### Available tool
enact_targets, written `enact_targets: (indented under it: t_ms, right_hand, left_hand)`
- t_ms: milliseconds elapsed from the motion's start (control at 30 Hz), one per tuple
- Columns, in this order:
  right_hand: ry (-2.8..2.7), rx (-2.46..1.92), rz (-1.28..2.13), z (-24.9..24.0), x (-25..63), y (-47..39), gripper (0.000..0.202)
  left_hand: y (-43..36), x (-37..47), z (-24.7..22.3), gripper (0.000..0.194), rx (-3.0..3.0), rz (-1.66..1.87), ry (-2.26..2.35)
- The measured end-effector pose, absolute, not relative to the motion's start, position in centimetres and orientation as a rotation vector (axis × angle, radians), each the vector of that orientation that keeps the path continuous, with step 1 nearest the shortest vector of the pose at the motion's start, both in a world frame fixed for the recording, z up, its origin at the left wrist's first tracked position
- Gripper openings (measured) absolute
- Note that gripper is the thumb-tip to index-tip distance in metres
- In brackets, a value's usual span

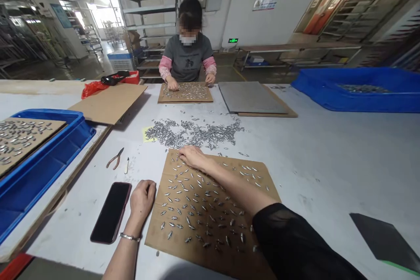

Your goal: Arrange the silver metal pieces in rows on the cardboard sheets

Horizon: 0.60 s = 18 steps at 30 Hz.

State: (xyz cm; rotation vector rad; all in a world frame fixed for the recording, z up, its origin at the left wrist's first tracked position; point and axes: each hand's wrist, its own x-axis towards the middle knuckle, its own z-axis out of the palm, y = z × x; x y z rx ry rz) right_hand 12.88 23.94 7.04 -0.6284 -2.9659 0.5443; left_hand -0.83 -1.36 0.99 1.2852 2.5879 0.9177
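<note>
Small shiny metal pieces lie spaced out over a brown cardboard sheet (197, 251) in front of me. My right hand (193, 156) reaches across to the sheet's far left corner, fingers bent down at the edge; whatever they hold is too small to make out. Just beyond it spreads a loose pile of the same metal pieces (216, 133). My left hand (143, 197) rests on the table left of the cardboard, its fingers curled in and their tips hidden. A black phone (111, 213) lies beside that hand, with pliers (115, 159) and a small white-handled tool (126, 166) farther up.
Across the table a person (187, 54) handles pieces on another cardboard (185, 99). Grey sheets (252, 97) lie right of them. Blue trays stand at left (49, 175) and far right (361, 100). A dark plate (383, 238) lies near right; a cardboard sheet (108, 103) lies back left.
</note>
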Motion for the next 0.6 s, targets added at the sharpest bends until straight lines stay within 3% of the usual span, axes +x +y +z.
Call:
enact_targets:
  t_ms: [367, 600]
  right_hand:
    - [-3.007, -1.081, 0.443, 7.7, 8.6, 23.6, 0.022]
    - [-3.034, -1.056, 0.442, 7.5, 9.0, 23.3, 0.021]
  left_hand:
    - [-1.4, -0.1, 1.2, 0.025, 1.284, 0.855, 2.558]
    - [-1.3, 0.2, 1.6, 0.024, 1.272, 0.821, 2.560]
